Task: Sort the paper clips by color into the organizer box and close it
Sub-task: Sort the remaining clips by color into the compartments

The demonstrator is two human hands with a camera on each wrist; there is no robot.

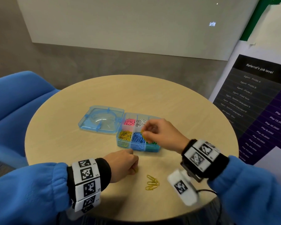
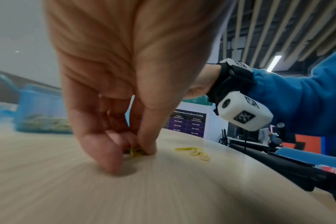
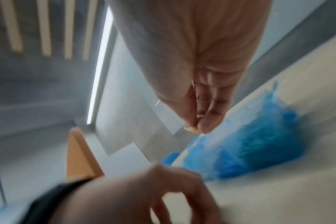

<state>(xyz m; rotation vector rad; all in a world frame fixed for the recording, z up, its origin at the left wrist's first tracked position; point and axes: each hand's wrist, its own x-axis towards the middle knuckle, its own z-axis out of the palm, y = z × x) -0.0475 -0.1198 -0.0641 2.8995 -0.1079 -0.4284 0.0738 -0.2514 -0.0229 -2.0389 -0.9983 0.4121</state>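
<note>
- While the organizer box (image 1: 137,147) stands open on the round bench (image 1: 71,143), its clear blue lid (image 1: 102,120) lies flat on the bench, joined to the box's left side.
- Box contents, as seen from the head view: pink clips (image 1: 129,122) in the far left compartment, white clips (image 1: 141,122) next to them, yellow clips (image 1: 125,135) in the near left compartment, blue clips (image 1: 137,137) in the near middle, green clips (image 1: 152,143) at the near right, partly hidden by the right hand.
- Right hand (image 1: 159,135): held above the box, over the blue and white compartments, thumb and fingers pinching yellow clips (image 1: 143,132). The right wrist view confirms a yellow clip (image 3: 191,128) at the fingertips (image 3: 209,122); that view is blurred, and the count cannot be told.
- Left hand (image 1: 122,164): down on the bench in front of the box, fingers curled, thumb and fingertips (image 2: 109,153) pinching a yellow clip (image 2: 135,151) against the bench surface.
- Loose yellow clips (image 1: 152,182): a small cluster lies on the bench just right of the left hand, near the front edge, apart from the box.
- Both wrists carry bands with black-and-white markers; sleeves (image 1: 31,189) are blue.
- Blue chair (image 1: 15,103) stands to the left of the bench; a printed poster (image 1: 258,103) stands to the right.
</note>
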